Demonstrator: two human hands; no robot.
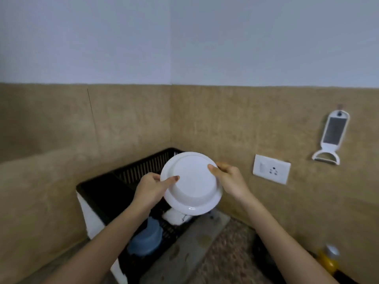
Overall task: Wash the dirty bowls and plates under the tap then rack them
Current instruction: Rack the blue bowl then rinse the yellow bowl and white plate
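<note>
Head view: nearest, I saw a blue bowl [146, 237] lying in the black rack [143, 167], with a blurred white item [174, 217] just past it. Above the rack, my left hand [148, 189] and right hand [230, 179] pinched the white plate [192, 183] at opposite rims, its underside facing me.

A white socket [271, 169] and a hanging grater [334, 130] are on the tan wall [225, 119], a yellow bottle [328, 261] below.

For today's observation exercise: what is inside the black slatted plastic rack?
Inside the black slatted plastic rack sit a pale blue round bowl and a white item, too blurred to name. The round white plate, held above, hides part of it.
</note>
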